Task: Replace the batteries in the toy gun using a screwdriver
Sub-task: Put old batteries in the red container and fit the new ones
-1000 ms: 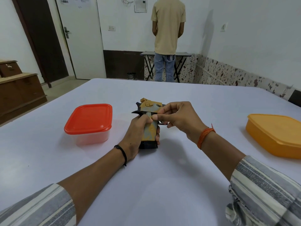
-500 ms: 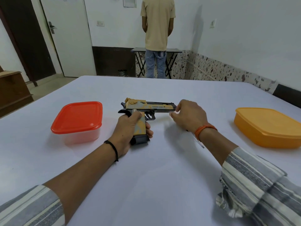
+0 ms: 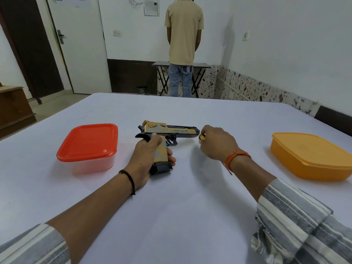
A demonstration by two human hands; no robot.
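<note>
Left hand [image 3: 147, 159] wrapped round the grip of the toy gun [image 3: 167, 134], pinning it flat on the bench [image 3: 190, 216], barrel pointing right. Right hand [image 3: 217, 144] just off the muzzle, fingers curled round a small yellow-and-black thing [image 3: 201, 137], probably the screwdriver handle; too little showing to be sure. Judged stage: early, tool just taken up, no cover off yet. Next move calls for finding the battery-door screw, seating the tip square and keeping the gun pinned against the twist. Screw and battery door not visible from this side; shaft and tip hidden under the hand. Spare batteries nowhere seen, perhaps inside the red-lidded box [image 3: 87, 145] on the left or the closed orange box [image 3: 312, 157] on the right, the latter cut by the frame edge.
</note>
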